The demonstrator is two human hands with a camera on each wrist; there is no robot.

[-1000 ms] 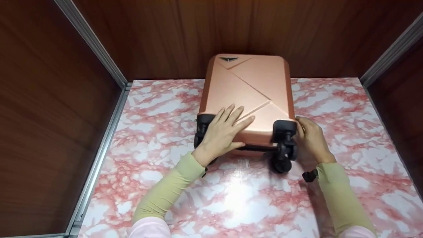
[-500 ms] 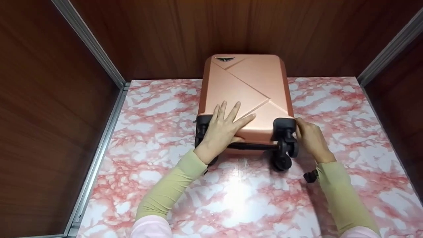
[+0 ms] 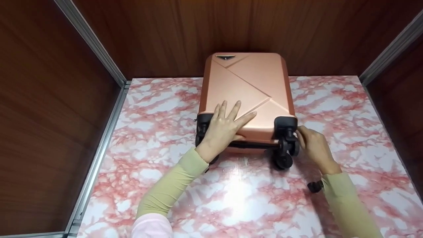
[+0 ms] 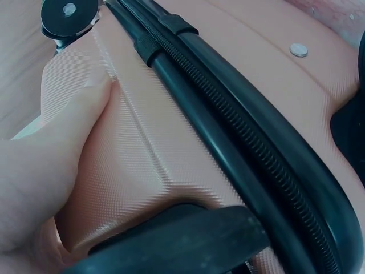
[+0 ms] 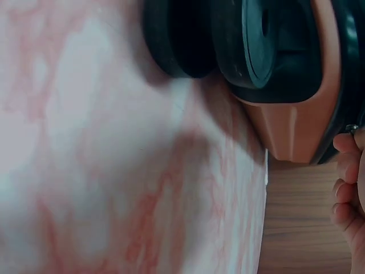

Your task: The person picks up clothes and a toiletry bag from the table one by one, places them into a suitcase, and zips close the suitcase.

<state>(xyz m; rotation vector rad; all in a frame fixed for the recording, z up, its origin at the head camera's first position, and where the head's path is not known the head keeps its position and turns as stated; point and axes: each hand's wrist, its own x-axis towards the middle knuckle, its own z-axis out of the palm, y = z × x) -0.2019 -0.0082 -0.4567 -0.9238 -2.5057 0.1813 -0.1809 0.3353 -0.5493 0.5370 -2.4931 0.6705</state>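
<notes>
A rose-gold hard-shell suitcase (image 3: 244,82) lies flat, its wheeled end facing me. My left hand (image 3: 220,132) rests on the shell by the near left corner, fingers spread, thumb against the end face. Black-edged zipper teeth (image 4: 239,128) run round the suitcase in the left wrist view. At the near right corner, beside a black double wheel (image 3: 287,158), is my right hand (image 3: 315,147). Its curled fingers pinch a small metal zipper pull (image 5: 352,129), mostly covered by the fingertips in the right wrist view.
The suitcase lies on a red-and-white marbled tabletop (image 3: 158,132), close to a dark wood-grain back wall (image 3: 158,39). Side panels with metal frame strips (image 3: 99,46) stand left and right. Another black wheel (image 4: 69,10) sticks out from the suitcase end.
My right hand has moved a little toward me along the suitcase's right side, round the near corner. The left hand stays on the shell, its fingers spread slightly wider.
</notes>
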